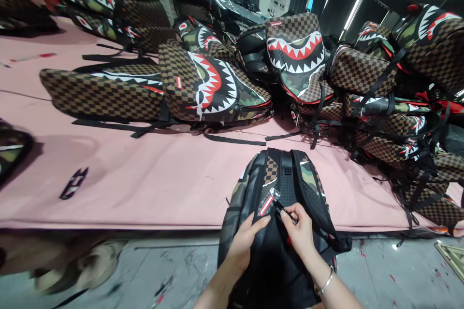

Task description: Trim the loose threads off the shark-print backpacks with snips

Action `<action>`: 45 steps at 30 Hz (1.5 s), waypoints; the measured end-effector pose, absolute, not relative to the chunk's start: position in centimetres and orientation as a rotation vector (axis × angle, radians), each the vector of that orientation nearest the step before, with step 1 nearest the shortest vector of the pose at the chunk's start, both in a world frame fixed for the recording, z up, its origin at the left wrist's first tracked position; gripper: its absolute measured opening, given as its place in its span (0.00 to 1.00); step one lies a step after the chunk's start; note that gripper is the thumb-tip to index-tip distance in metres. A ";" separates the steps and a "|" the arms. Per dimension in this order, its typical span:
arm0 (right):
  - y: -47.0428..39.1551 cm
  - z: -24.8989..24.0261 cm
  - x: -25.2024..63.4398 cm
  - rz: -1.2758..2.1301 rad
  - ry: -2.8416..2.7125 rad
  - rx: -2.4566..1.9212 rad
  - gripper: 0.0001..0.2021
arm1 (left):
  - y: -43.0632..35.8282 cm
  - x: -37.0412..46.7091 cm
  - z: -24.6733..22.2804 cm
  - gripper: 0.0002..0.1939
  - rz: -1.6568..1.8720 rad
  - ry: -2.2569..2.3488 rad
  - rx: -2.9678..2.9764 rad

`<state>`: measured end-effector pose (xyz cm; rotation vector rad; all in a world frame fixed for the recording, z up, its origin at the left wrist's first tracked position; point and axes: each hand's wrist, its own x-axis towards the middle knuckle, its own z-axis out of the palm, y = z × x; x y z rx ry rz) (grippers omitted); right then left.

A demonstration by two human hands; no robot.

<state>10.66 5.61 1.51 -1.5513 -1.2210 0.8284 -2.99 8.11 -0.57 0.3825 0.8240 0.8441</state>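
A black backpack (288, 188) with camouflage and checkered panels stands on end in front of me, its padded back and shoulder straps facing me. My left hand (246, 239) pinches the lower end of a small clear plastic packet (268, 202) with a red-and-white tag inside. Between the fingers of my right hand (300, 229) is a slim black object (285, 211), its tip at the packet's right edge. Its exact kind does not show. Both hands are in front of the backpack's back panel.
Checkered shark-mouth backpacks (213, 87) lie across the pink-covered table (145, 169), with more piled on the right (391, 106) and at the back left (141, 14). Black thread snips (74, 183) lie at left. Scraps litter the grey floor (384, 270).
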 end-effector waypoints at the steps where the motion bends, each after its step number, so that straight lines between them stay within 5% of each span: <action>1: 5.5 1.5 10.7 0.811 -1.224 -1.563 0.10 | 8.1 -3.0 -0.5 0.24 0.844 0.823 0.386; 34: 11.6 2.9 13.8 1.089 -1.369 -1.416 0.11 | 9.6 -5.2 -0.2 0.26 0.802 0.910 0.634; 45: 17.3 4.6 15.1 1.121 -1.915 -1.483 0.04 | 11.9 -9.4 0.1 0.12 0.663 0.698 0.739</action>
